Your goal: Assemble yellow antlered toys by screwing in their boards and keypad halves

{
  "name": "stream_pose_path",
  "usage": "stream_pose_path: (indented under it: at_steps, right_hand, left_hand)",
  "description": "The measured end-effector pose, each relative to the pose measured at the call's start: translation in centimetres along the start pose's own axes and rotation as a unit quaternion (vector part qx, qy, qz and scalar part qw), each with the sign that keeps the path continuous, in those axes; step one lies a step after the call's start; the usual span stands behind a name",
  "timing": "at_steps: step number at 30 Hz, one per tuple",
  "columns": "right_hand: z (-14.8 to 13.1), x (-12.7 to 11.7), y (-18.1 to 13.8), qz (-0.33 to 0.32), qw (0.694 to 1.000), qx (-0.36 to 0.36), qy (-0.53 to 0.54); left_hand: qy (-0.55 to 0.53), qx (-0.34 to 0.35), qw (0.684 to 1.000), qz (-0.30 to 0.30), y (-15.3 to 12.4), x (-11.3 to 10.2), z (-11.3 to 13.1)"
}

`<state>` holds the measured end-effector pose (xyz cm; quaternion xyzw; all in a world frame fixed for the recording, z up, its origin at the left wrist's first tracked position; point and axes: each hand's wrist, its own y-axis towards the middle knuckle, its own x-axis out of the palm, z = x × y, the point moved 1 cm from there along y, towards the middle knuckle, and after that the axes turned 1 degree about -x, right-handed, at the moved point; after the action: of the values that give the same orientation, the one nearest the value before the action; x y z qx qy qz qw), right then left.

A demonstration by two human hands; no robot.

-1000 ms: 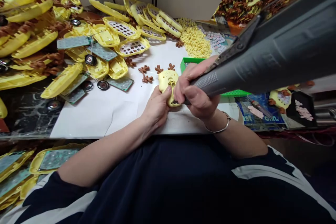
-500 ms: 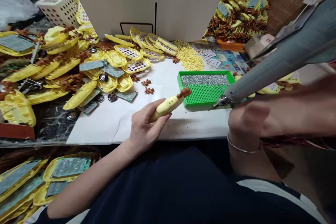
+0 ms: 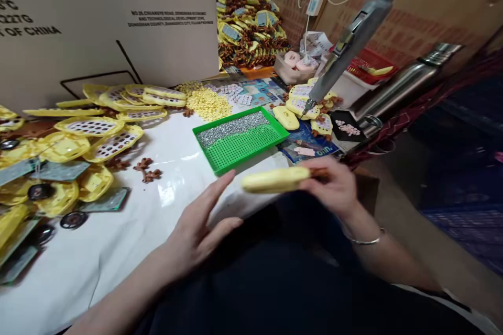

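My right hand (image 3: 334, 184) grips a yellow plastic toy casing (image 3: 275, 180) by its brown antler-shaped end, which the fingers partly cover. The casing is held level above the table's front edge and is a little blurred. To its left, my left hand (image 3: 200, 225) is open, thumb and fingers apart, with the casing's free end just beyond the fingertips. Behind both hands lies a green tray (image 3: 220, 168) of small metal screws (image 3: 236, 126). An electric screwdriver (image 3: 341, 57) hangs upright, tip down, over finished-looking yellow casings (image 3: 301, 91) at the right.
Yellow shells (image 3: 90, 125), circuit boards (image 3: 106, 200) and round speakers (image 3: 74, 219) crowd the left. Small yellow pieces (image 3: 208, 103) lie behind the tray. A carton (image 3: 118, 57) stands at the back. A steel flask (image 3: 412, 81) and a black dish (image 3: 348, 126) are at the right.
The casing has passed from my left hand to my right, and my left hand has opened. My right hand has let go of the screwdriver, which now hangs farther back. The view has turned right.
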<state>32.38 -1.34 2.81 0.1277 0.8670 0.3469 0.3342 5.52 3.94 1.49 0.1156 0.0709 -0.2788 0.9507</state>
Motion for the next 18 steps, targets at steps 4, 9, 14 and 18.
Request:
stream_pose_path:
  at_steps: [4,9,14,18]
  right_hand:
    - [6.3,-5.6,-0.1,0.369,0.920,0.100,-0.085]
    - [12.9,-8.4,3.6,0.415,0.878,0.157,-0.178]
    - [17.0,-7.2,9.0,0.288,0.895,0.224,-0.259]
    - [18.6,-4.7,12.1,0.132,0.913,0.236,-0.305]
  left_hand:
    - [0.024,-0.036,0.995,0.094,-0.3,-1.9,-1.1]
    - [0.111,-0.099,0.981,0.122,-0.6,-3.6,-2.8]
    - [0.149,-0.082,0.980,0.106,0.0,-3.7,-2.5]
    - [0.174,-0.070,0.974,0.123,0.1,-4.2,-2.1]
